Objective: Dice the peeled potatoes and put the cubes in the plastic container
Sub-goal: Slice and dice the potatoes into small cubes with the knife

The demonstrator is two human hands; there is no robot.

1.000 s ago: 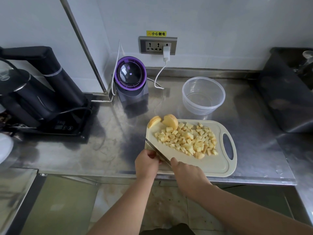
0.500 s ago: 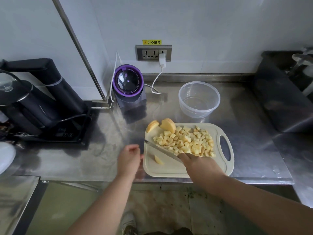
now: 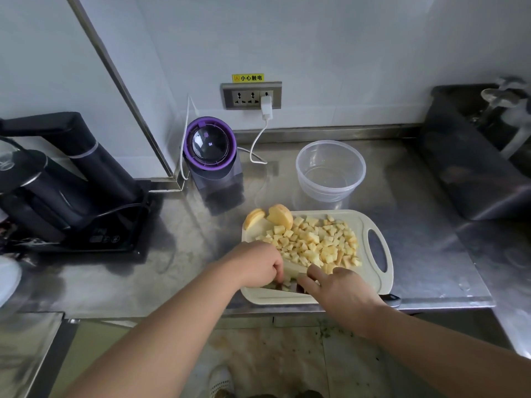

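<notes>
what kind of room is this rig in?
Likely a commercial or shared kitchen prep area: a brushed stainless steel counter, a dark steel sink at right, and a black electric kettle at left.

Left hand [image 3: 258, 264] curled, right hand [image 3: 342, 294] seemingly gripping.

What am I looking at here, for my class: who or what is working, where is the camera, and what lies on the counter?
No machine works here: a person uses two bare hands. The one camera sits on the person's head, looking down. The left hand steadies a small potato piece near the front of the cutting board. The right hand holds a knife, mostly hidden. A heap of potato cubes and two uncut potato pieces lie on the board. Behind it stands the plastic container, with no cubes in it. A purple-rimmed appliance stands left of the container.
</notes>
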